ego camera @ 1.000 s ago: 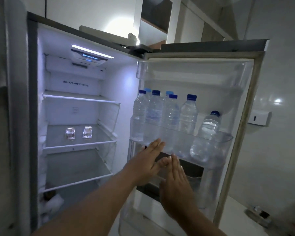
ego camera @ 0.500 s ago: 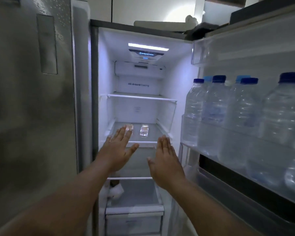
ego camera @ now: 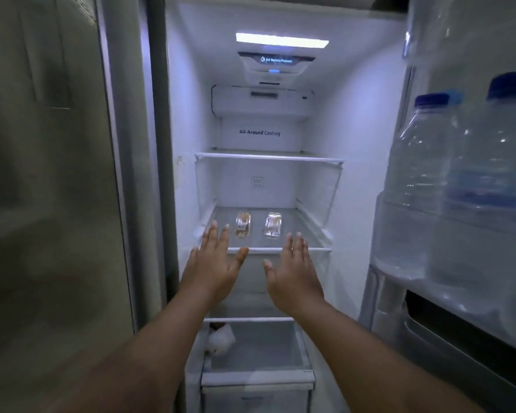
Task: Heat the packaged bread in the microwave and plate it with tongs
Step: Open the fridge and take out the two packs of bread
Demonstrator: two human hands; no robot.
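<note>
Now that I've swung off the door bottles, both hands reach into the fridge.
My left hand (ego camera: 213, 265) and right hand (ego camera: 294, 271) are spread wide, holding nothing, at the front edge of the middle shelf (ego camera: 280, 250); two bread packs (ego camera: 243, 225) lie on it just beyond, untouched.

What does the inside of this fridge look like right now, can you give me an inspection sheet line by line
Surface: glass middle shelf inside the lit fridge, holding two small packages.
Job's things: left package shows brownish contents, likely the bread; right package looks clear and paler. Both lie side by side, apart.
Clutter: white crumpled bag in the lower compartment; water bottles in the door rack.
Hands: left hand and right hand flat, fingers straight, at the shelf's front edge, holding nothing.
Cables: nothing seen.
Surroundings: fridge door open on the right; upper shelf bare.
</note>
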